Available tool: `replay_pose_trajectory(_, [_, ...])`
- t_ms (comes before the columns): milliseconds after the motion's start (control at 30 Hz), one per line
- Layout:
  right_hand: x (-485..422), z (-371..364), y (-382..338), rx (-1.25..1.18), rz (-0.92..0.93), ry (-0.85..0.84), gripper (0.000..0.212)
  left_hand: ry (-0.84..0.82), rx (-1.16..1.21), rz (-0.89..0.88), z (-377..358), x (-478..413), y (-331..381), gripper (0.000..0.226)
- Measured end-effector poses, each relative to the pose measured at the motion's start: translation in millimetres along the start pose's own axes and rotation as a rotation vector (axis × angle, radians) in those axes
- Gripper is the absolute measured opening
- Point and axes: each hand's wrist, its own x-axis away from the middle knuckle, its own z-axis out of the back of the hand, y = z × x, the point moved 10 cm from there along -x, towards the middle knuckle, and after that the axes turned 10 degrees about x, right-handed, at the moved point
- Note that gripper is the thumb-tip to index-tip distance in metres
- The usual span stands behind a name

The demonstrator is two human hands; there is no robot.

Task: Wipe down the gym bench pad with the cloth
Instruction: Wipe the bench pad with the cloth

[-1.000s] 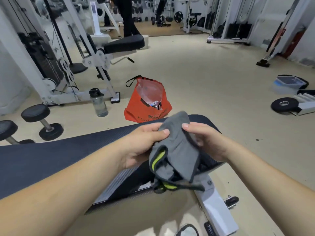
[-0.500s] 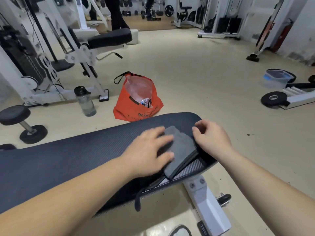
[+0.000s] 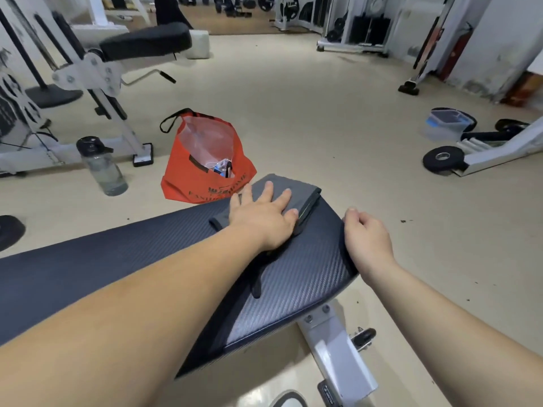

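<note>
Nearest the camera, a white steel frame leg [image 3: 338,351] bolts up into the underside of the bench pad [image 3: 296,283], a long dark navy cushion with a woven, carbon-like texture that runs off to the left.

The right hand [image 3: 367,239] sits on the pad's right end edge. Its fingers [image 3: 360,221] are curled over the rim. It seems to be gripping there to steady the bench, though the tips are out of sight, so how firm that hold is cannot be told.

Further in, the left hand [image 3: 264,218] lies palm-down with its fingers [image 3: 269,189] straight and spread. It grasps nothing and simply presses flat on the folded grey microfibre cloth [image 3: 302,192]. The cloth rests at the pad's far right corner, its fold partly overhanging the far edge. A thin dark strap [image 3: 257,284] trails from under the wrist across the pad.

The wipe looks barely begun, since most of the pad stretches unvisited to the left. To do it well:
- Keep the palm's weight centred on the fold so it doesn't bunch or slide off the far edge.
- Draw it in long overlapping passes from this end along the pad.
- Run the rounded edges too.
- Mind the strap so it doesn't drag or snag.

Beyond, on the beige floor, stand an orange fabric tote bag [image 3: 191,183] and a clear plastic water bottle with a black lid [image 3: 102,168].
</note>
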Motion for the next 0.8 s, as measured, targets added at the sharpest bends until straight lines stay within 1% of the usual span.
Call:
replay_pose_trajectory(33, [-3.6, 0.8, 2.9, -0.037, -0.036, 0.005, 0.048, 0.006, 0.013, -0.004, -4.3, 1.4, 13.8, 0.066])
replay_pose_trajectory(67, [-5.1, 2.8, 7.4, -0.089, -0.083, 0.018, 0.048, 0.000, 0.023, -0.045, -11.9, 9.1, 31.2, 0.067])
replay_pose_trajectory(133, [-5.9, 4.8, 23.3, -0.213, -0.203, 0.030, 0.048, -0.028, 0.025, -0.212, -32.5, 39.3, 68.9, 0.068])
replay_pose_trajectory(200, [-3.6, 2.5, 37.4, -0.327, -0.299, -0.014, 0.041, -0.052, -0.017, -0.395, -46.9, 71.9, 94.5, 0.066])
replay_pose_trajectory(233, [-3.2, 1.6, 40.8, -0.353, -0.305, -0.041, 0.036, -0.063, -0.048, -0.456, -49.2, 80.0, 99.0, 0.065])
replay_pose_trajectory(300, [-3.5, 3.4, 37.6, -0.351, -0.233, -0.066, 0.025, -0.086, -0.100, -0.522, -44.0, 74.9, 94.8, 0.061])
replay_pose_trajectory(333, [-2.7, 5.5, 33.5, -0.339, -0.183, -0.060, 0.023, -0.086, -0.122, -0.529, -37.9, 64.4, 89.2, 0.059])
replay_pose_trajectory(367, [-2.2, 6.0, 30.4, -0.318, -0.139, -0.056, 0.027, -0.075, -0.139, -0.508, -30.8, 49.5, 80.5, 0.059])
replay_pose_trajectory(400, [-2.6, 5.0, 27.8, -0.301, -0.092, -0.058, 0.035, -0.056, -0.150, -0.450, -22.7, 32.2, 68.8, 0.059])
replay_pose_trajectory(467, [-5.0, 3.1, 24.7, -0.238, -0.036, -0.061, 0.049, -0.008, -0.140, -0.276, -9.7, -0.9, 43.4, 0.059])
replay_pose_trajectory(533, [-7.0, 2.8, 23.9, -0.173, -0.028, -0.061, 0.058, 0.034, -0.087, -0.132, -4.9, -18.4, 31.5, 0.060])
replay_pose_trajectory(600, [-11.2, 5.1, 20.7, -0.159, -0.024, -0.049, 0.066, 0.050, -0.019, -0.078, -11.4, -14.6, 42.9, 0.061])
replay_pose_trajectory(633, [-11.8, 6.7, 18.9, -0.169, -0.035, -0.043, 0.067, 0.043, -0.004, -0.096, -18.9, -3.8, 55.1, 0.062])
replay_pose_trajectory(700, [-12.1, 13.1, 16.2, -0.161, -0.055, -0.010, 0.062, 0.026, 0.007, -0.203, -35.1, 30.3, 81.4, 0.063])
replay_pose_trajectory(800, [-8.8, 25.3, 7.3, 0.043, -0.011, 0.045, 0.045, 0.004, 0.013, -0.368, -45.5, 86.8, 93.0, 0.063])
